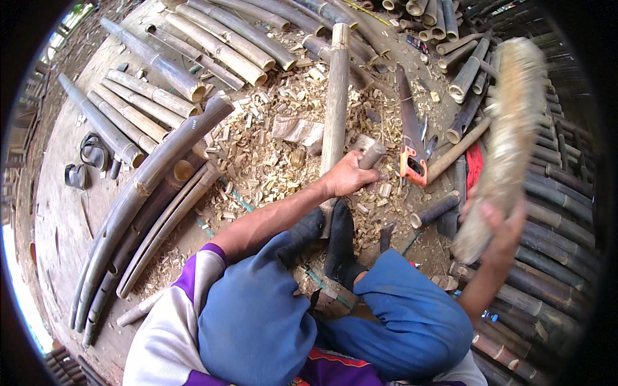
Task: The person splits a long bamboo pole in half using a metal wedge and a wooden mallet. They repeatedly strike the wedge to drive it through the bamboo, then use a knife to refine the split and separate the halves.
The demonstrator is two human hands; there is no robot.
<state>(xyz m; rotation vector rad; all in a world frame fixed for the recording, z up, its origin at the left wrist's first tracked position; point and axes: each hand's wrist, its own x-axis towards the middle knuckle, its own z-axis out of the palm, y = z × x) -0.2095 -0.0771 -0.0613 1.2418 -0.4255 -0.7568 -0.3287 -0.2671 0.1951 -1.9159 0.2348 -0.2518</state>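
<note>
My left hand (347,175) is closed around a short, thick, round wooden piece (370,152); whatever lies below its grip is hidden. That hand rests over an upright-lying bamboo pole (337,90), which runs away from me between my feet. My dark-socked feet (341,248) press against the pole's near end. On the right, my right hand (499,225) grips the lower end of a thick wooden club (505,135), raised and blurred by motion. A hand saw (412,135) with an orange handle lies just right of my left hand.
Bamboo chips (257,148) cover the ground around the pole. Curved dark bamboo lengths (148,186) lie at the left, near a pair of sandals (94,153). More bamboo poles (225,42) lie at the far side, and stacked poles (553,257) line the right. Red cloth (474,164) lies beside the club.
</note>
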